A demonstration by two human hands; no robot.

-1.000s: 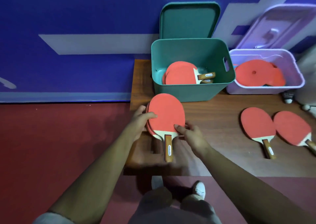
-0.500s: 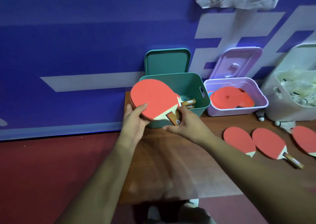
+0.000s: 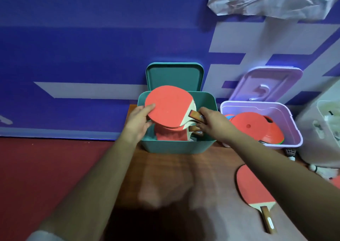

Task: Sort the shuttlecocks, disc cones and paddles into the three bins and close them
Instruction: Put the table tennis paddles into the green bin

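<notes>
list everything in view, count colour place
held paddles: small stack, red, over green bin
green bin: one, teal, on table, paddles inside
green lid: one, teal, behind its bin
purple bin: one, lilac, right of green bin
purple lid: one, lilac, behind it
disc cones: stack, mostly red, in purple bin
white bin: one, right edge
shuttlecocks: few, white, beside white bin
loose paddle: one, red, table, right
left hand: holds blades
right hand: grips handles

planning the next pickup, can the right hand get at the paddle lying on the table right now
Probably not yet: the right hand grips the stack by its handles over the green bin. The paddle lies uncovered near that forearm, so once freed, the hand should reach it.
</notes>
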